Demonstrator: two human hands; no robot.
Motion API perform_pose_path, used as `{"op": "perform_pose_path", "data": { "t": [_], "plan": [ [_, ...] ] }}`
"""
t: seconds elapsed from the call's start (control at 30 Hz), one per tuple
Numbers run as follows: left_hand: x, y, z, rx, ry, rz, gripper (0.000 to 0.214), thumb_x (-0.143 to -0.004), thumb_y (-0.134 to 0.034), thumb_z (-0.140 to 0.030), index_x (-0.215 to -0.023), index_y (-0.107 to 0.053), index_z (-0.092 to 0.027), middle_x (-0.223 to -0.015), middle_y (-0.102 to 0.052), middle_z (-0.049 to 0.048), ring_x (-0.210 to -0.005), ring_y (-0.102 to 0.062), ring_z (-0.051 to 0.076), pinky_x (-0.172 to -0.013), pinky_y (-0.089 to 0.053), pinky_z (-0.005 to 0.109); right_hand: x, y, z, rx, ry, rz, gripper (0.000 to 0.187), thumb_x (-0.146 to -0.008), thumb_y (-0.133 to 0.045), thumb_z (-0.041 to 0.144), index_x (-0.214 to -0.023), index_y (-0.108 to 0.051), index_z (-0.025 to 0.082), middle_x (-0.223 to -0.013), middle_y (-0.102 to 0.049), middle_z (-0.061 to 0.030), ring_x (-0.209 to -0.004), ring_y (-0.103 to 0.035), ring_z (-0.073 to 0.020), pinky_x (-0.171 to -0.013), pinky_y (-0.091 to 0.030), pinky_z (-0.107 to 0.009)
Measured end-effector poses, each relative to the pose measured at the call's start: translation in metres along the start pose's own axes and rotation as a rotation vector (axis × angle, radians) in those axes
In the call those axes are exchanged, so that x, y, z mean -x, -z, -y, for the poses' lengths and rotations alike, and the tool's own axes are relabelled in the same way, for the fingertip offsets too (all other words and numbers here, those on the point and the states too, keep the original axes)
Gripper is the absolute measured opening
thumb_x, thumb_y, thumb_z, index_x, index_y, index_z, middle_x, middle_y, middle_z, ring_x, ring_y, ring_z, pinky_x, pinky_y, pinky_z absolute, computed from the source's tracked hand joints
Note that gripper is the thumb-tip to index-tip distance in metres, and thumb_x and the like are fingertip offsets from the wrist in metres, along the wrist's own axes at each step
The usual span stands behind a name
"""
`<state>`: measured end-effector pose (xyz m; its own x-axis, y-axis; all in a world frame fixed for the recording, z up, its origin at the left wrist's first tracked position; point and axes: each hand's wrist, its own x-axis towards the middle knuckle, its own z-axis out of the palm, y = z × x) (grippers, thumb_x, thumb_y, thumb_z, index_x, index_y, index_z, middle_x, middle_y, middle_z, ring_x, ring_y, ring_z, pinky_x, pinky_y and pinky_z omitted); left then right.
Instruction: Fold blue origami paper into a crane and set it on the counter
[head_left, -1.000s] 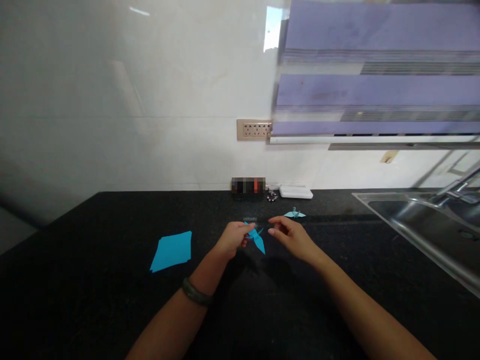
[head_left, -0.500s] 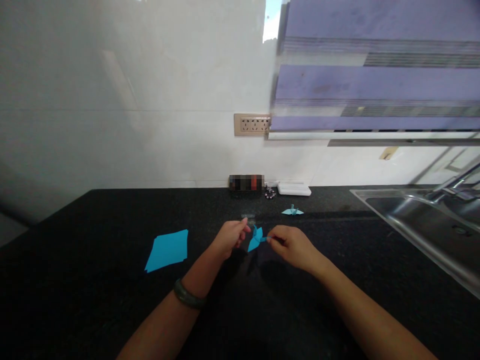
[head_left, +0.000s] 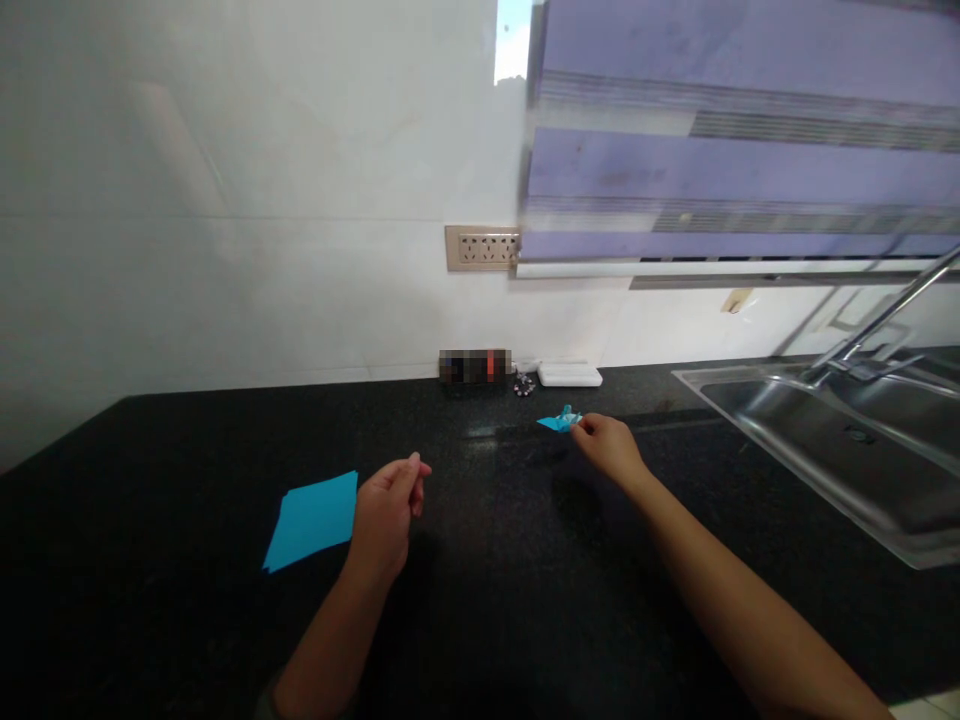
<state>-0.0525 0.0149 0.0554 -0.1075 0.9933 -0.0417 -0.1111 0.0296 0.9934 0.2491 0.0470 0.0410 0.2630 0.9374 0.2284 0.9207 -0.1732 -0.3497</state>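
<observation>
My right hand [head_left: 609,448] reaches toward the back of the black counter [head_left: 187,450], its fingertips pinched on a small blue folded paper crane [head_left: 559,421] that sits low at the counter surface. Whether a second crane lies beside it I cannot tell. My left hand [head_left: 388,503] hovers over the counter nearer to me, fingers loosely curled and holding nothing. Just left of it lies a stack of flat blue paper sheets [head_left: 311,518].
A steel sink [head_left: 825,440] with a tap [head_left: 877,325] fills the right side. Against the white wall stand a small dark box [head_left: 475,365] and a white flat object [head_left: 569,375]. A socket strip [head_left: 481,247] is on the wall, and a striped blind [head_left: 735,150] hangs at upper right.
My left hand let go of the blue crane and drew back toward the sheets. My right hand took it and carried it to the back right, where another crane lay.
</observation>
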Motion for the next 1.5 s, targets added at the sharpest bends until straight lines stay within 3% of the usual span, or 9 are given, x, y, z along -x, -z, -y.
{"op": "perform_pose_path", "data": {
  "t": [0.17, 0.53, 1.0, 1.5],
  "plan": [
    [0.0, 0.005, 0.004, -0.062, -0.007, -0.038, 0.028, -0.073, -0.054, -0.042, -0.068, -0.057, -0.015, -0.05, -0.043, -0.0041, -0.045, -0.038, 0.007, -0.042, -0.031, 0.019, -0.01, 0.001, 0.001, 0.11, -0.038, 0.047, 0.031, -0.079, -0.042, 0.039, -0.073, -0.064, 0.019, -0.078, -0.066, -0.0083, -0.074, -0.059, -0.0199, -0.061, -0.035, -0.026],
    [-0.002, 0.008, 0.01, -0.051, -0.001, -0.047, 0.027, -0.072, -0.055, -0.041, -0.068, -0.058, -0.015, -0.05, -0.043, -0.0039, -0.045, -0.039, 0.007, -0.041, -0.031, 0.019, 0.009, 0.001, -0.033, 0.27, -0.158, 0.183, 0.035, -0.08, -0.04, 0.044, -0.081, -0.066, 0.021, -0.082, -0.067, -0.0093, -0.079, -0.061, -0.0225, -0.062, -0.039, -0.028],
    [-0.002, 0.007, 0.005, -0.035, -0.001, -0.076, 0.025, -0.072, -0.055, -0.04, -0.067, -0.057, -0.015, -0.05, -0.043, -0.0042, -0.044, -0.038, 0.007, -0.04, -0.03, 0.02, 0.0, -0.009, -0.031, 0.276, -0.15, 0.226, 0.035, -0.082, -0.04, 0.043, -0.086, -0.066, 0.021, -0.086, -0.066, -0.0102, -0.084, -0.06, -0.0223, -0.067, -0.04, -0.028],
    [-0.003, 0.008, 0.009, -0.043, 0.004, -0.078, 0.027, -0.072, -0.055, -0.041, -0.068, -0.058, -0.015, -0.051, -0.044, -0.0037, -0.045, -0.039, 0.007, -0.041, -0.031, 0.02, 0.003, -0.003, -0.027, 0.272, -0.149, 0.237, 0.038, -0.082, -0.04, 0.047, -0.089, -0.066, 0.021, -0.09, -0.066, -0.0105, -0.087, -0.06, -0.0229, -0.069, -0.041, -0.029]
  ]
}}
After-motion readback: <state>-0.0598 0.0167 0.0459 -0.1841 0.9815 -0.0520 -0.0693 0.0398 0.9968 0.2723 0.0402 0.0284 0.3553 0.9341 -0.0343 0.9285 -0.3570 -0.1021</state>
